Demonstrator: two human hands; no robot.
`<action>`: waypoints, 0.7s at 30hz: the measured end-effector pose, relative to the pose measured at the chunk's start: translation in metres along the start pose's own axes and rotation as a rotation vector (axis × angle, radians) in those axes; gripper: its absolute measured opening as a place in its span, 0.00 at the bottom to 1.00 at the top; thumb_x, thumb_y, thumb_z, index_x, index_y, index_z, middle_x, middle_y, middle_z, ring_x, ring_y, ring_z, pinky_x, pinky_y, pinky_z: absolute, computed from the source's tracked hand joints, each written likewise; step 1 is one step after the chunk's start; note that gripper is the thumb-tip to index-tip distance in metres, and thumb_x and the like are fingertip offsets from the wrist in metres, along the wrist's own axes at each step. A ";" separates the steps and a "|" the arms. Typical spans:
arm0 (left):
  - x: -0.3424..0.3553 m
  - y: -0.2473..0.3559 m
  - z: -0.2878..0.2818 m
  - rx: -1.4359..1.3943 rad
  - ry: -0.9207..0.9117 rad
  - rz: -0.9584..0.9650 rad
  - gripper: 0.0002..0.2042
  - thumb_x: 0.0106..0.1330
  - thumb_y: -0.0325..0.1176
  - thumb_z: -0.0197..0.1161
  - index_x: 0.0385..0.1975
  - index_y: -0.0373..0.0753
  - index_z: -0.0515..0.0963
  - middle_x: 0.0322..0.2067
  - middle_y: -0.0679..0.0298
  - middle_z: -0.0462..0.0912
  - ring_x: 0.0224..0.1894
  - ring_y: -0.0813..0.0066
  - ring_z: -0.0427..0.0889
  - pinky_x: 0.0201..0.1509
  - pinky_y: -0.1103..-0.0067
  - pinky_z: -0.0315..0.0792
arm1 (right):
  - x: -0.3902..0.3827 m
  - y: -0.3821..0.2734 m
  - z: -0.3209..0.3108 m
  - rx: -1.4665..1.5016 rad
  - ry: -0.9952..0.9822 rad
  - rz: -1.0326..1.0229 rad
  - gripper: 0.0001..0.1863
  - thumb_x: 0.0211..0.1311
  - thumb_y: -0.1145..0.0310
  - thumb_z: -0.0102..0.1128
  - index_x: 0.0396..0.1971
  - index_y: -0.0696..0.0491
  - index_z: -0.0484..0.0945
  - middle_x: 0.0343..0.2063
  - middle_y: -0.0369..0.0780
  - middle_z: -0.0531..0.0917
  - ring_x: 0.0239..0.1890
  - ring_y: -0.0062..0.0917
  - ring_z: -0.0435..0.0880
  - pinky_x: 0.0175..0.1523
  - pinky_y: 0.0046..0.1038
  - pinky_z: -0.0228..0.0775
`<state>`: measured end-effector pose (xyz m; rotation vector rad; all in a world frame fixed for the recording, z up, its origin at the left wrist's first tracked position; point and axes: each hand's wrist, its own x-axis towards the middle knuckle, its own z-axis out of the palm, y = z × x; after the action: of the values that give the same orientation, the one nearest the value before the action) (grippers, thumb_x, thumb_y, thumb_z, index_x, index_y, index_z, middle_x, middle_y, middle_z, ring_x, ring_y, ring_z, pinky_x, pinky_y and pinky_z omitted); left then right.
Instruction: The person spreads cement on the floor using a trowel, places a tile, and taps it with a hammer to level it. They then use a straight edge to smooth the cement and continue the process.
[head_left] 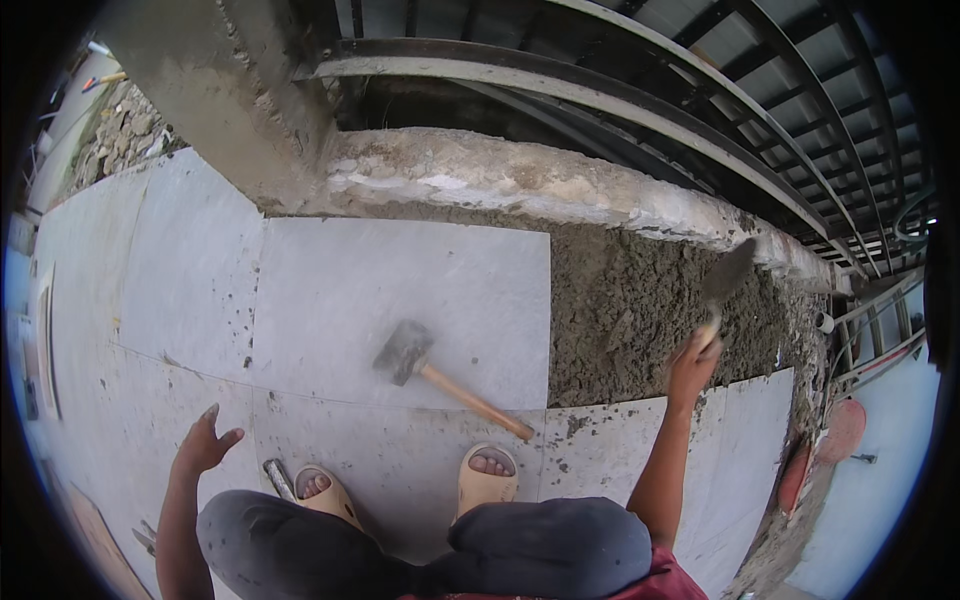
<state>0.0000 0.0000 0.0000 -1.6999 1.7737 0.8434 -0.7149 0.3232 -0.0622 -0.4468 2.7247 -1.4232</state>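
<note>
Head view: right hand (693, 362) closes around the pale handle of a pointed trowel (732, 268), fingers wrapped, blade aimed away from the person over the far right of the grey mortar bed (620, 315), its tip near the rough masonry ledge (500, 180); blade is blurred, cannot tell if it touches the mortar. Left hand (208, 442) has thumb and fingers apart, nothing seen in it, above the pale floor slabs. Trowel probably light and stiff, thin blade, handle likely slick if wet; best held by the handle, as here. Mortar looks damp, lumpy, soft, likely gritty and sticky, so better worked with the blade than grasped. Black-headed mallet (458, 390) lies on the slabs, wooden handle slanting toward the feet; likely head-heavy, so grip the handle, nearer the head for control. Large pale slab (340, 290) left of the mortar looks rigid, probably heavy and brittle at corners; would want two hands under opposite edges, mortar grit maybe making them slippery.
</note>
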 end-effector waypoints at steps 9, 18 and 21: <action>0.015 -0.109 0.119 -0.247 0.156 -0.071 0.41 0.62 0.52 0.64 0.64 0.22 0.59 0.64 0.37 0.61 0.69 0.47 0.59 0.72 0.66 0.55 | 0.066 -0.099 0.097 0.088 -0.114 0.234 0.17 0.67 0.51 0.57 0.33 0.50 0.72 0.22 0.37 0.74 0.22 0.24 0.76 0.24 0.29 0.70; 0.005 -0.058 0.143 -0.451 0.578 -0.011 0.28 0.65 0.48 0.60 0.56 0.30 0.70 0.58 0.45 0.70 0.57 0.48 0.73 0.61 0.65 0.68 | -0.126 -0.220 0.152 -0.087 -1.219 0.164 0.16 0.69 0.64 0.53 0.50 0.55 0.67 0.23 0.37 0.74 0.15 0.20 0.75 0.16 0.24 0.69; 0.002 -0.020 0.138 -0.681 0.490 0.037 0.26 0.67 0.47 0.58 0.55 0.30 0.72 0.56 0.48 0.72 0.51 0.55 0.78 0.57 0.67 0.71 | -0.190 -0.267 0.176 -0.298 -1.530 -0.088 0.19 0.71 0.64 0.51 0.57 0.56 0.66 0.25 0.39 0.75 0.16 0.20 0.76 0.17 0.24 0.70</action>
<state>0.0138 0.1023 -0.0940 -2.4857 1.9571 1.2233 -0.4416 0.0900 0.0331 -1.0641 1.5583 -0.2553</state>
